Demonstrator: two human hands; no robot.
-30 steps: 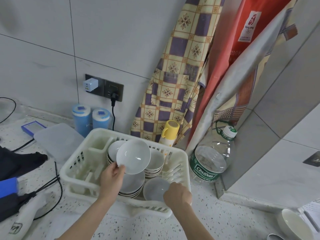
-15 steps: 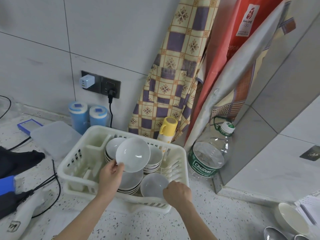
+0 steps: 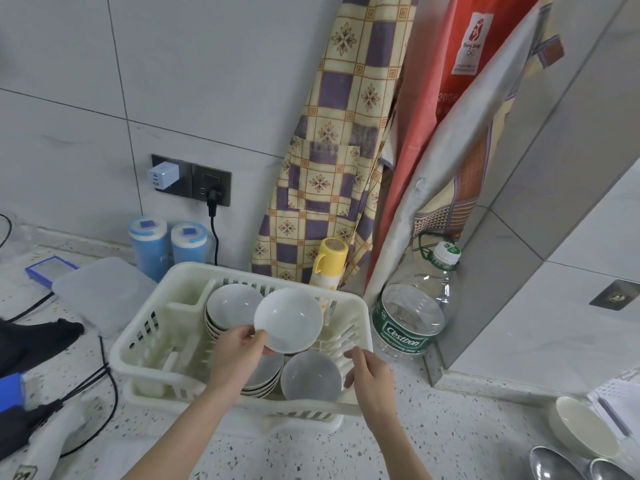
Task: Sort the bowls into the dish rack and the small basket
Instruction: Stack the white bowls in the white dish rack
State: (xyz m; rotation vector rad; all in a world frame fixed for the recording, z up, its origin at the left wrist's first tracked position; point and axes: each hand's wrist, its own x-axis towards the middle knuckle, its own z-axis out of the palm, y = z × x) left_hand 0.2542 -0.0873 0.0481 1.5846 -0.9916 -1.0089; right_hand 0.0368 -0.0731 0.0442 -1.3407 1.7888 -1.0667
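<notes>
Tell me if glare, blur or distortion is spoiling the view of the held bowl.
Head view: soft even light, only a faint highlight inside the bowl pinched by the left hand; rim sharp; wide-angle bending shows on wall lines toward the edges; the spoons at the bottom-right are cut off.

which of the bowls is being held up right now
The white bowl pinched at its rim by the left hand, tilted above the dish rack. The other bowls sit in the rack or on the counter.
</notes>
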